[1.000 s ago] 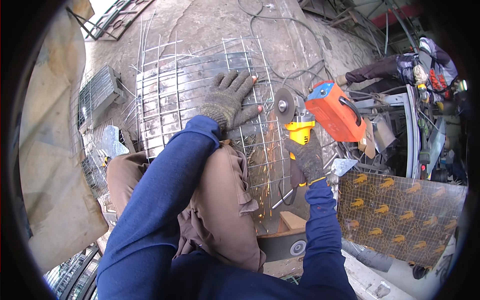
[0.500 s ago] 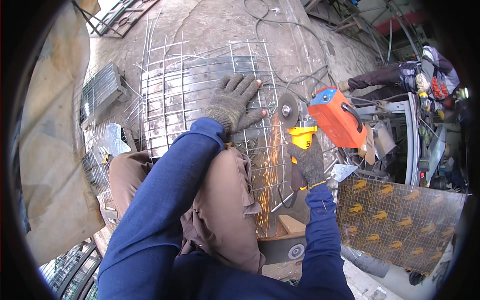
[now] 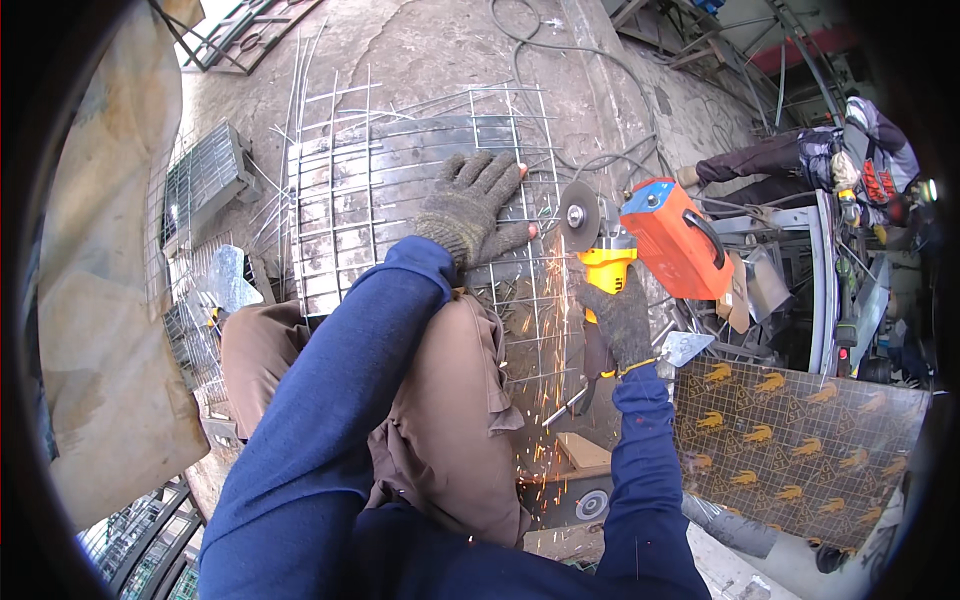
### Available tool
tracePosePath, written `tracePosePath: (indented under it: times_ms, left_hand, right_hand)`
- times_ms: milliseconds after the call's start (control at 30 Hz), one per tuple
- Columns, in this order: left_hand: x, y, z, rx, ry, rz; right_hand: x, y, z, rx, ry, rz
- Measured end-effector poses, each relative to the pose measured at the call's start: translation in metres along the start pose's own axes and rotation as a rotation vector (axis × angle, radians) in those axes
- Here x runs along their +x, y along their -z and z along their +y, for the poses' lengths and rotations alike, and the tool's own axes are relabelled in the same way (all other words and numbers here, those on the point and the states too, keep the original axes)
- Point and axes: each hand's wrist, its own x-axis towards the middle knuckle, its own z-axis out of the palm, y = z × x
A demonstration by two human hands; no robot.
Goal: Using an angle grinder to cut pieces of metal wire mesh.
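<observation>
Pressing flat with its gloved fingers spread wide, the left hand lies on the wire mesh panel, which rests on a grey metal surface in front of the person's bent knee. Just to the right of that hand, the right hand, also gloved, is wrapped tightly around the yellow neck of an angle grinder with an orange body. The grinder's disc stands upright at the right edge of the mesh panel, just beside the left hand's thumb, and sparks fall from it down along the panel's right side toward the knee. Left of the mesh panel, smaller pieces of wire grid lie stacked and leaning near a pale tarpaulin. Below and right of the panel, past the grinder, a brown sheet printed with yellow figures lies under a wire grid. Well to the right of the panel, another person crouches at their own work. A cable loops across the metal surface beyond the panel's far edge.
</observation>
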Motion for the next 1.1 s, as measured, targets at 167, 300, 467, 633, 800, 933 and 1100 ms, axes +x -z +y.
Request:
tracePosePath:
  times_ms: [167,300,467,633,800,933,1100]
  left_hand:
    - [0.001,0.0,0.001,-0.025,0.005,0.003]
    - [0.0,-0.001,0.001,-0.008,0.01,0.019]
    - [0.0,-0.001,0.001,-0.023,0.008,0.018]
    - [0.0,0.0,0.002,-0.027,0.015,0.01]
    - [-0.001,-0.002,0.0,-0.039,0.005,0.032]
    - [-0.001,-0.001,0.0,-0.024,0.004,0.025]
    - [0.0,-0.002,0.0,-0.041,-0.007,0.044]
  right_hand:
    - [0.007,0.007,0.002,0.112,-0.057,-0.017]
    - [0.018,0.006,-0.008,0.021,-0.013,0.041]
    - [0.027,0.002,-0.018,0.077,-0.048,0.004]
    - [0.034,-0.002,-0.016,0.045,-0.028,0.005]
    - [0.033,-0.006,-0.017,0.059,-0.046,-0.006]
    - [0.034,-0.006,-0.015,0.011,-0.039,-0.005]
    - [0.033,-0.006,-0.011,0.076,-0.037,-0.013]
